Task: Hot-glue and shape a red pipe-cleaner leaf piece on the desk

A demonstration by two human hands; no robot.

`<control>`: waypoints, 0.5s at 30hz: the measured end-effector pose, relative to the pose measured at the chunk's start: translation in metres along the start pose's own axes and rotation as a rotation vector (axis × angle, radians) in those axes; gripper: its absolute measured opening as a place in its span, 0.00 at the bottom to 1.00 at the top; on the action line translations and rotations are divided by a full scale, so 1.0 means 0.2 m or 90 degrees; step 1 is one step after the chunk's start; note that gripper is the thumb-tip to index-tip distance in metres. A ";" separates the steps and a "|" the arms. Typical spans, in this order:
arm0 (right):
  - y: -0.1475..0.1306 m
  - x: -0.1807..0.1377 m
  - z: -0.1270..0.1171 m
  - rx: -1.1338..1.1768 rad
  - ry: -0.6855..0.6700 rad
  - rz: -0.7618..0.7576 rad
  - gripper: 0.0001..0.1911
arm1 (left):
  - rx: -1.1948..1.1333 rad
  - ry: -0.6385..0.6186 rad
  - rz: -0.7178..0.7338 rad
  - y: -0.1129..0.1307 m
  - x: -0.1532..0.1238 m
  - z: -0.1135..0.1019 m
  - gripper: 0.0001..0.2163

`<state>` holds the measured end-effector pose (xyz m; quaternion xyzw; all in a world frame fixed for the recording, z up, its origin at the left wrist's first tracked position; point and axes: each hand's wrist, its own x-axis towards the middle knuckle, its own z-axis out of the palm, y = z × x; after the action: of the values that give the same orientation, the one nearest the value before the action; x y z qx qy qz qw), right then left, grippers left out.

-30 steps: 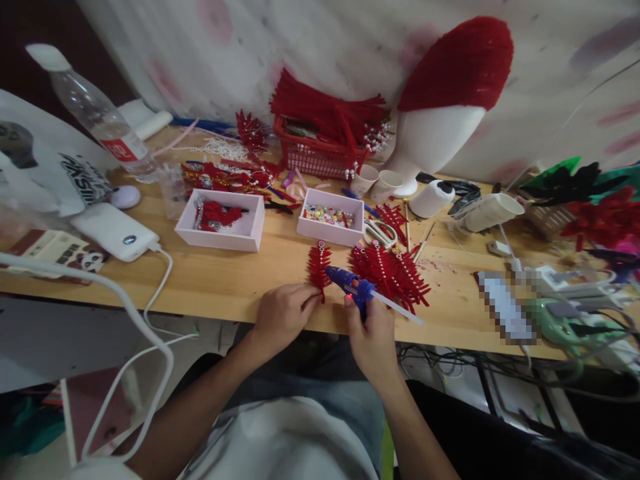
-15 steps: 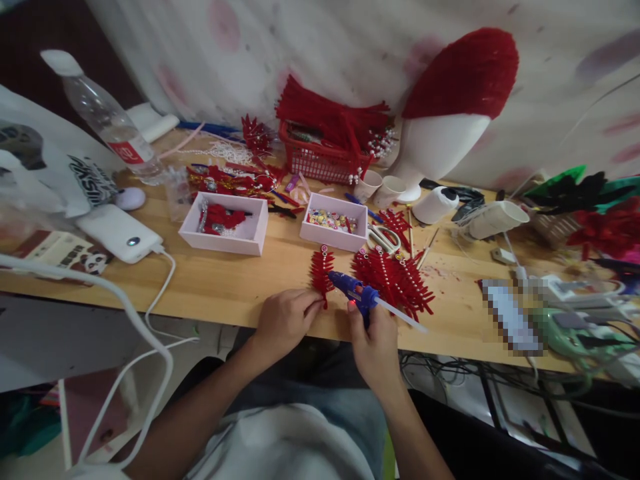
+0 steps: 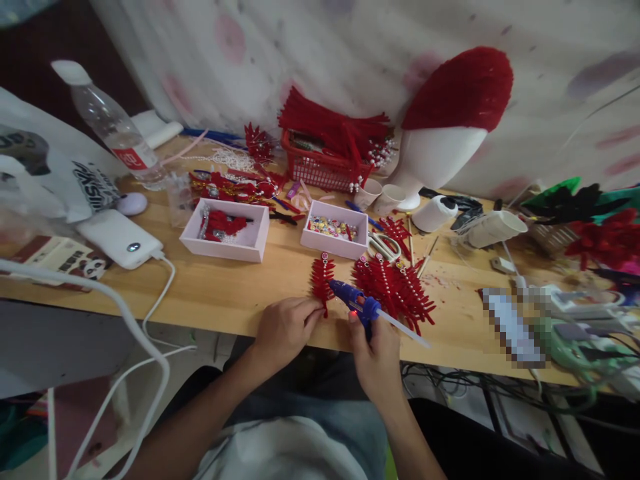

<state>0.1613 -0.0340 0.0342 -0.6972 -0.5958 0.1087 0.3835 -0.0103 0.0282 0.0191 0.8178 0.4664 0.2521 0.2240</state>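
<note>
My left hand [image 3: 285, 325] rests at the front edge of the wooden table [image 3: 225, 287], fingers pinched on the lower end of a red feather-shaped ornament [image 3: 321, 279] that lies flat. My right hand [image 3: 376, 353] grips a blue hot glue gun [image 3: 356, 305], its nozzle pointing left at the ornament's base and a clear glue stick [image 3: 405, 328] sticking out behind. A pile of similar red beaded ornaments [image 3: 395, 285] lies just right of the gun.
Two pink trays [image 3: 226, 230] [image 3: 334, 230] hold red pieces and beads. Behind stand a red basket [image 3: 323, 167], a mannequin head with red cap [image 3: 450, 113], scissors [image 3: 383, 245], cups, a water bottle [image 3: 113, 127], a white power bank [image 3: 120, 230] and, at right, cables.
The view has shifted slightly downward. Both hands stay in the same place on the ornament and glue gun.
</note>
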 end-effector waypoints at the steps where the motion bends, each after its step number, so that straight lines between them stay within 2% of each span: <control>1: 0.00 0.00 0.00 0.002 -0.001 0.000 0.14 | -0.001 0.000 0.000 0.00 0.00 0.00 0.06; 15: -0.01 0.00 0.01 -0.022 0.011 -0.004 0.14 | 0.000 -0.009 0.000 0.00 0.00 0.00 0.07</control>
<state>0.1596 -0.0341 0.0340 -0.7026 -0.5965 0.0908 0.3771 -0.0109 0.0275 0.0199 0.8194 0.4650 0.2463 0.2273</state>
